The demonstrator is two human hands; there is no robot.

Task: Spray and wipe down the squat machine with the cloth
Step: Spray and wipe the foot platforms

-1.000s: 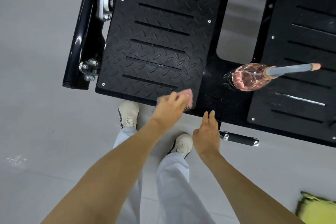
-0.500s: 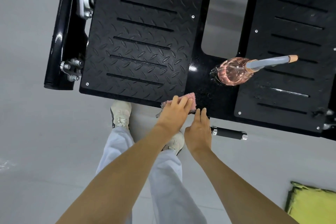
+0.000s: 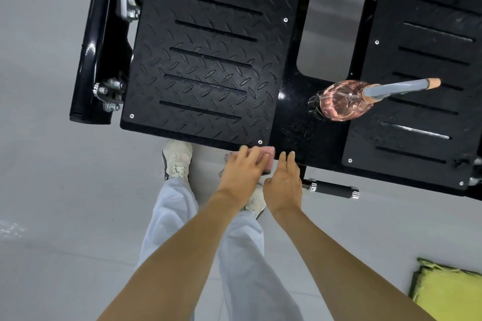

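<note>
Bottle (image 3: 341, 100) holding pink liquid sits on squat machine (image 3: 208, 60).

Pale grey, smooth tiled floor (image 3: 52, 190) spread all around, softly and evenly lit. A faint whitish scuff (image 3: 11, 229) sat at the left edge; a yellow-green fabric piece (image 3: 448, 292) lay in the lower right corner.

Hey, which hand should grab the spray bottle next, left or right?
Probably right. The right hand is free and open, on the same side as the bottle; the left hand holds the cloth at the edge of the platform.
</note>
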